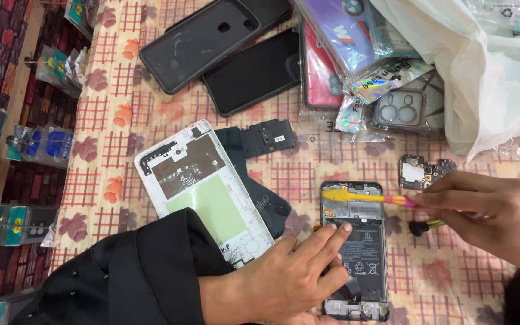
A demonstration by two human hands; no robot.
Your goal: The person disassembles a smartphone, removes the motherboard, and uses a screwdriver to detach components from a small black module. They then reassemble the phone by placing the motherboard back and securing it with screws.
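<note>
Left hand [296, 271] lay flat, pinning the phone [354, 250]; your right hand [489, 219] gripped the brush [362, 197]; light strokes suited.

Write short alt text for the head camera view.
A left hand steadies an opened black smartphone on a checked floral tablecloth while the right hand holds a yellow plastic brush over its top; a white phone back panel lies alongside.
</note>
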